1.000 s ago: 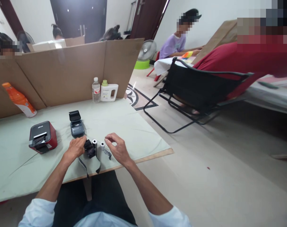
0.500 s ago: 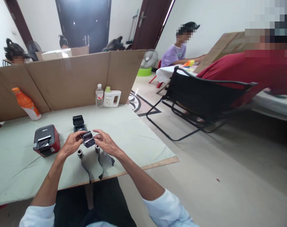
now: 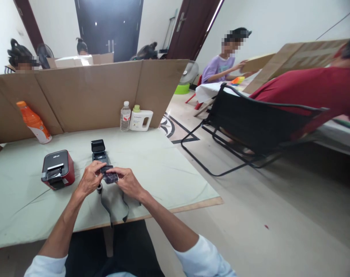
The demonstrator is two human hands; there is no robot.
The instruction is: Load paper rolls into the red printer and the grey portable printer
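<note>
Both my hands grip a small dark, shiny packet above the table; it looks plastic-wrapped, and its contents are unclear. The fingers of my left hand pinch its left side, while my right hand closes on its right edge. Just beyond them a small black device with a raised lid stands partly hidden by my hands. Below my left hand lies a small roll with a dark strip trailing towards the table edge. Another dark strip hangs down beneath my right hand.
A red and black box-shaped machine sits left on the table. Along the cardboard wall stand an orange bottle, a clear bottle and a white jug. A black folding chair holds a person in red.
My right hand has closed in over the packet, which now lies flatter and lower. The second roll is now hidden behind my right hand. The camera view has shifted slightly.
</note>
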